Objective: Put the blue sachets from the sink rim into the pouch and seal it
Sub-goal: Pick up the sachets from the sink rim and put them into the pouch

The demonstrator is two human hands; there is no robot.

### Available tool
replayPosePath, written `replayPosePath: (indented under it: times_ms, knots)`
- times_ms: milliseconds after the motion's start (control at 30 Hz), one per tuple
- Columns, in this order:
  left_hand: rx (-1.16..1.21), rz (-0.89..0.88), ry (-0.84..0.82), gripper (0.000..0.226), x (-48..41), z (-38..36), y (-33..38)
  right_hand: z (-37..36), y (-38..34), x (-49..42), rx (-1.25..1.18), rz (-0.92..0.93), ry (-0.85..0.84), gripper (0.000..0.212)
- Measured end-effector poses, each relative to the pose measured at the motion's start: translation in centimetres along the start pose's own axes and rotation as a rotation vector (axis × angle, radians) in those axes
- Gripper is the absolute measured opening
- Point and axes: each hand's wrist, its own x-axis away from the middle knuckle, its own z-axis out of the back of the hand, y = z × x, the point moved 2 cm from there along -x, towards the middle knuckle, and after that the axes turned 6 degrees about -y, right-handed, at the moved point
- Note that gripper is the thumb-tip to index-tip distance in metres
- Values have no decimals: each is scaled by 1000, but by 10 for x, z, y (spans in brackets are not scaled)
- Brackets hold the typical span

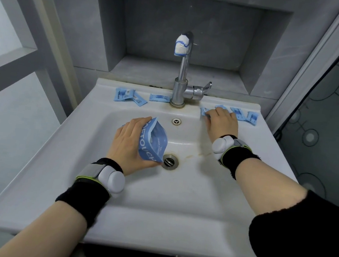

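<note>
Blue printed plastic pouch (152,142) is gripped by left hand (130,143) over white ceramic sink (56,158) basin. Right hand (223,121) is laid on small blue sachets (251,118) on back rim; whether one is pinched cannot be told. Risk: a sachet gets swept into the basin, towards unplugged metal drain (169,161).

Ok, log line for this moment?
left hand: holds pouch over basin | right hand: fingers at sachet right of tap | other sachets: on rim
</note>
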Motion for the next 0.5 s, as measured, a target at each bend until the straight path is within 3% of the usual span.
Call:
replayPosePath:
  times_ms: [200, 500]
  knots:
    - [-3, 0, 4, 111, 0, -1, -1, 12, -16, 7, -143, -52, 152, 24]
    - [-11, -20, -16, 110, 1, -3, 0, 22, -35, 23, -648, -393, 207, 20]
